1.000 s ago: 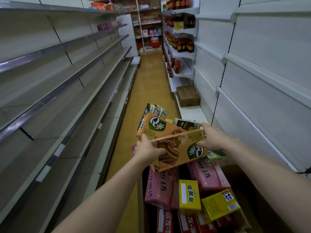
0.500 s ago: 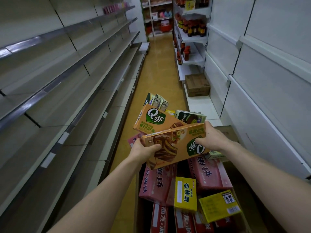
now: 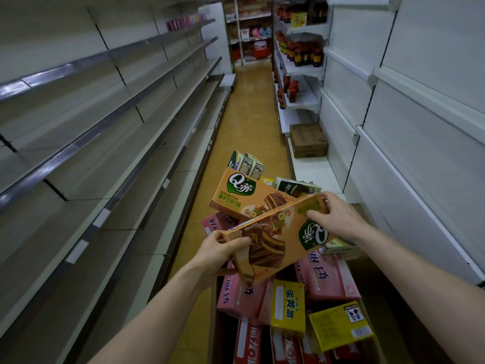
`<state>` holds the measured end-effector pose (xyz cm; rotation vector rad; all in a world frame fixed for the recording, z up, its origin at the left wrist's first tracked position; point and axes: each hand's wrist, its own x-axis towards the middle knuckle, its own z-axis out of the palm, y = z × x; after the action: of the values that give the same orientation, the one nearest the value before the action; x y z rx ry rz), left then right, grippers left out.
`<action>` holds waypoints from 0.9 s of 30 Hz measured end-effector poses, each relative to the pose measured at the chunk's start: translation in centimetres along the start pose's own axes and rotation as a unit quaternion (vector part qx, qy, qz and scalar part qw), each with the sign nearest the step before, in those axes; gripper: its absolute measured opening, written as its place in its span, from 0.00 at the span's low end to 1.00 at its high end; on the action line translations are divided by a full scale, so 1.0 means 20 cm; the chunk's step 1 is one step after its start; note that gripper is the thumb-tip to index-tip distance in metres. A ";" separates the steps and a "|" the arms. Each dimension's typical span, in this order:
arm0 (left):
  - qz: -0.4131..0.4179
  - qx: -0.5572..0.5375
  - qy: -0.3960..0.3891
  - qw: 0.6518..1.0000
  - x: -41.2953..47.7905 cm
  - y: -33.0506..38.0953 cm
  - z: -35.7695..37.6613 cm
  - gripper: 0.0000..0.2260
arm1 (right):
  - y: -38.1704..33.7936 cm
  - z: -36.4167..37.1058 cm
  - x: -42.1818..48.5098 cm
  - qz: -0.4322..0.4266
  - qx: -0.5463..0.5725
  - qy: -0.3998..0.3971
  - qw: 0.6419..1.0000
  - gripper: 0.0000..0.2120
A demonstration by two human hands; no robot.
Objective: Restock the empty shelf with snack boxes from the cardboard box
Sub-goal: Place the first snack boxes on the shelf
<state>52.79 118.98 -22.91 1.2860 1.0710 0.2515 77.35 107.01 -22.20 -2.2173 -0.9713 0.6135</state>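
An orange snack box (image 3: 278, 237) with a chocolate pie picture is held above the cardboard box, tilted and upside down. My left hand (image 3: 223, 252) grips its near left end, my right hand (image 3: 338, 219) its far right end. A second orange snack box (image 3: 241, 195) lies just behind it on the pile. The cardboard box (image 3: 214, 324) on the floor holds several pink boxes (image 3: 325, 277), yellow boxes (image 3: 288, 306) and red ones. The empty shelf (image 3: 86, 179) runs in tiers along my left.
White shelving (image 3: 420, 143) lines the right side, bare near me. Further on it holds bottles (image 3: 301, 55). A closed brown carton (image 3: 308, 139) sits on the right bottom shelf. The yellow aisle floor (image 3: 249, 114) runs ahead between the racks.
The view has tilted down and closer. My hands have turned the orange box slightly, its right end rising; it stays over the cardboard box.
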 end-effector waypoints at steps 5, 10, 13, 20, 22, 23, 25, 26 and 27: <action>-0.011 -0.139 -0.030 0.990 -0.04 0.00 0.00 0.28 | -0.08 -0.05 -0.01 -0.015 0.108 0.067 0.992 0.23; -0.034 -0.308 -0.058 0.949 -0.08 0.05 0.10 0.22 | -0.18 0.00 -0.03 0.074 0.257 0.070 0.961 0.48; -0.039 -0.386 -0.081 0.918 -0.09 0.06 0.17 0.26 | -0.27 0.10 -0.06 0.051 0.332 -0.022 0.942 0.34; -0.024 -0.237 -0.133 0.962 -0.12 0.11 0.08 0.28 | -0.42 0.06 -0.11 -0.012 0.351 -0.112 0.929 0.20; 0.000 -0.224 -0.157 0.962 -0.12 0.16 0.01 0.35 | -0.46 -0.02 -0.12 -0.028 0.299 -0.171 0.938 0.23; 0.019 -0.227 -0.159 0.961 -0.12 0.20 -0.02 0.37 | -0.49 -0.04 -0.13 -0.039 0.273 -0.201 0.940 0.26; 0.047 -0.264 -0.125 0.955 -0.12 0.28 -0.07 0.36 | -0.55 -0.08 -0.14 -0.064 0.224 -0.246 0.941 0.35; 0.053 -0.293 -0.092 0.950 -0.13 0.32 -0.10 0.32 | -0.59 -0.09 -0.14 -0.073 0.203 -0.264 0.940 0.39; 0.057 -0.323 -0.052 0.943 -0.15 0.37 -0.12 0.27 | -0.63 -0.09 -0.16 -0.082 0.188 -0.281 0.937 0.41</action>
<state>52.35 120.91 -14.93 0.7556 0.7312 0.5659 70.58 110.59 -11.64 -1.6266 -1.1792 1.2804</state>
